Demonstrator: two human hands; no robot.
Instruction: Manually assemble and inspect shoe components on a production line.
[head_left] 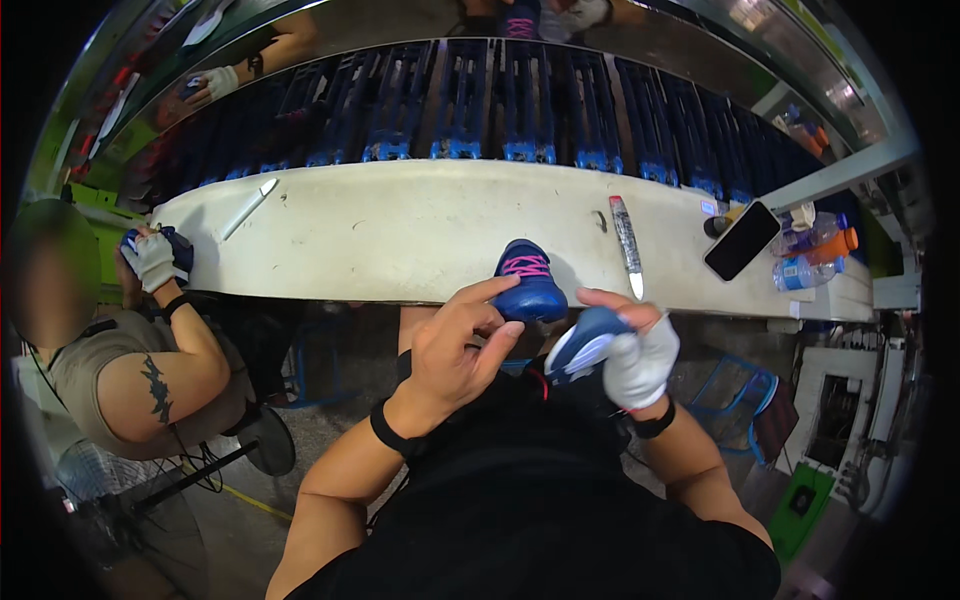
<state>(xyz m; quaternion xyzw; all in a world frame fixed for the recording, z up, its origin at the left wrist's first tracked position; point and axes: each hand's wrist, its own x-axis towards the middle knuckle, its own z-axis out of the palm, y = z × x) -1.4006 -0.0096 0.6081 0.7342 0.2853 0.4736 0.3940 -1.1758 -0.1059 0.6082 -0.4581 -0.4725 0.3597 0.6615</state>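
Observation:
A small dark blue shoe (533, 298) with pink laces is at the table's near edge, its toe toward me. My left hand (455, 345), bare with a black wristband, has the index finger on the shoe's upper and the thumb by its toe, closed around its left side. My right hand (640, 360), in a white glove with bare fingertips, grips a second blue shoe (583, 345), tilted so its white sole shows. That shoe is held in front of the table edge, lower right of the first one.
On the white table (380, 240) lie a marker-like tool (627, 245), a white pen-like tool (250, 208) and a phone (742, 241). Plastic bottles (808, 272) stand at right. Behind runs a blue slatted conveyor (525, 110). A co-worker (140, 370) holds a shoe at left.

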